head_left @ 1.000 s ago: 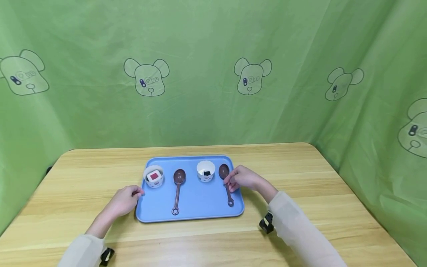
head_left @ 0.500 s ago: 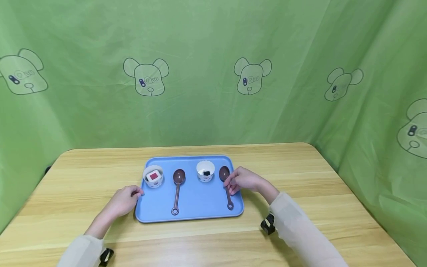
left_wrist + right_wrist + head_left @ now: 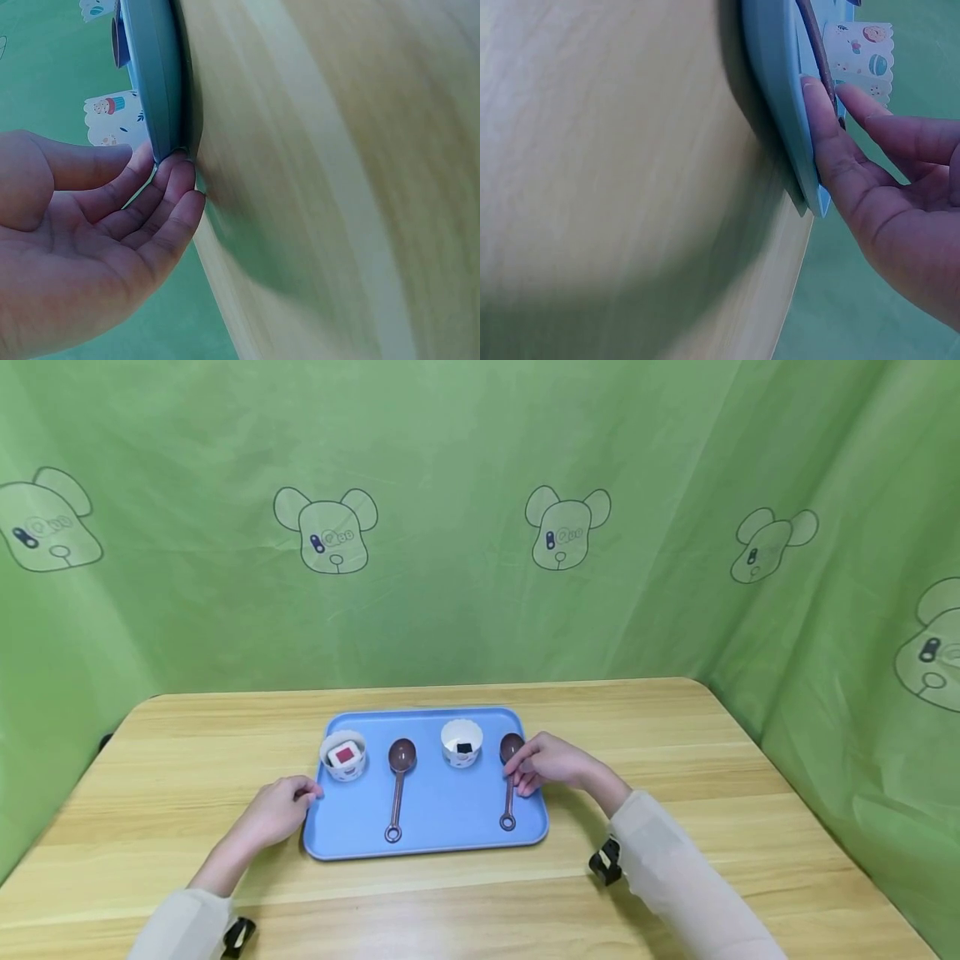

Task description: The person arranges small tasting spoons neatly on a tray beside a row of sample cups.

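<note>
A blue tray [image 3: 442, 810] lies on the wooden table with two brown spoons and two paper cups on it. My right hand [image 3: 546, 762] pinches the right-hand spoon [image 3: 507, 806] by its handle. In the right wrist view, thumb and finger lie on either side of that handle [image 3: 815, 41]. My fingers hide part of the spoon in the head view. At the tray's left edge, my left hand [image 3: 277, 810] touches the rim [image 3: 157, 90] with relaxed fingertips, its thumb apart from the rim. The other spoon [image 3: 399, 785] lies left of the tray's middle, bowl away from me.
The left paper cup [image 3: 352, 772] holds a white block with a red patch [image 3: 344, 754]. Inside the right paper cup [image 3: 461, 760] a black patch [image 3: 464, 748] shows. A green curtain [image 3: 450, 610] hangs behind the table [image 3: 375, 910].
The right-hand spoon has turned a little on the tray: its bowl shifted right and its handle end swung left, slightly nearer me. My left hand has stayed at the tray edge.
</note>
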A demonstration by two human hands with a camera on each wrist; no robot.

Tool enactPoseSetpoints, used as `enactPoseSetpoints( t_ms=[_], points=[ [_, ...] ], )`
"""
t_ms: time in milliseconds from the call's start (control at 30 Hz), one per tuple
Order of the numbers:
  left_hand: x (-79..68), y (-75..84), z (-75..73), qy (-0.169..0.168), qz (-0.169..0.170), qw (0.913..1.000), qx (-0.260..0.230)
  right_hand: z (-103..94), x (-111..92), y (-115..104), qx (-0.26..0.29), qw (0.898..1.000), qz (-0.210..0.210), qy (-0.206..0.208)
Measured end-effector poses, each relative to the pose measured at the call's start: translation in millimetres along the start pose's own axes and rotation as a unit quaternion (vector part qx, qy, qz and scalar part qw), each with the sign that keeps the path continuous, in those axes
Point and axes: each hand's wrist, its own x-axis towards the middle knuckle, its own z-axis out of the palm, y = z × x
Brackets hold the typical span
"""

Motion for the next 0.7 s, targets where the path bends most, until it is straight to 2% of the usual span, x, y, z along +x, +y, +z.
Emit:
enactPoseSetpoints(
  t_ms=[700],
  points=[
    [0.1,0.4,-0.7,0.0,-0.003,1.0,-0.004,-0.5,1.0,-1.5,0.003,1.0,0.002,0.021]
  ],
)
